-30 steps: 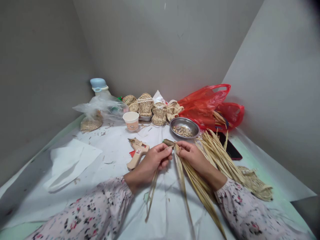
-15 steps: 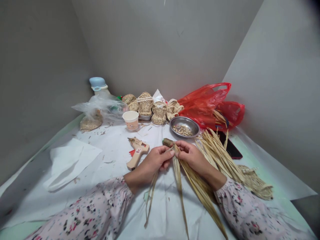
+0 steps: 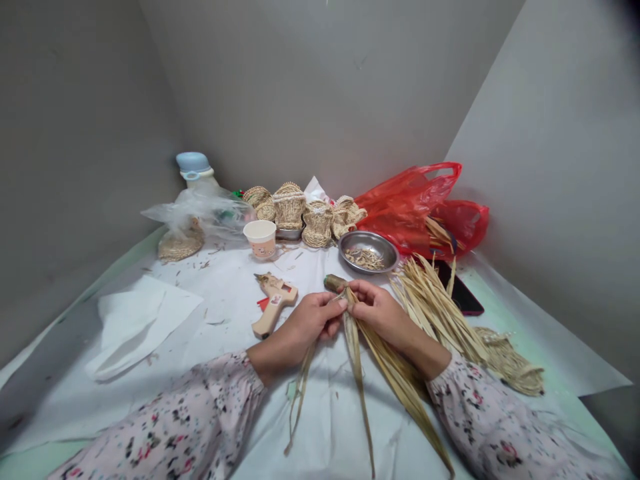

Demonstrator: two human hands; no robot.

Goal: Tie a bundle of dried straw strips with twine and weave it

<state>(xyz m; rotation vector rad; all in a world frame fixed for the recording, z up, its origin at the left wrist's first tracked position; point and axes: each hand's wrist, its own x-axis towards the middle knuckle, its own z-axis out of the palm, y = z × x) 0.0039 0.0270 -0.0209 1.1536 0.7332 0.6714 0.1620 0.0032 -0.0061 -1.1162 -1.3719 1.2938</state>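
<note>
A bundle of dry strips (image 3: pixel 400 380) was held over the middle of the worktop (image 3: pixel 327 417), its dark stub (image 3: pixel 335 283) turned far. Just nearer than the stub it was pinched by the closed right hand (image 3: pixel 383 311), seemingly for steadiness; thin strands (image 3: pixel 300 393) were gripped in the curled left hand (image 3: pixel 314 319), perhaps for control. At left, a glue gun (image 3: pixel 274 307) was placed, probably for easy reach.

Handcraft workspace; glue gun (image 3: pixel 274 301); woven pieces (image 3: pixel 289 208); dry fibre strips (image 3: pixel 404 381)
</note>
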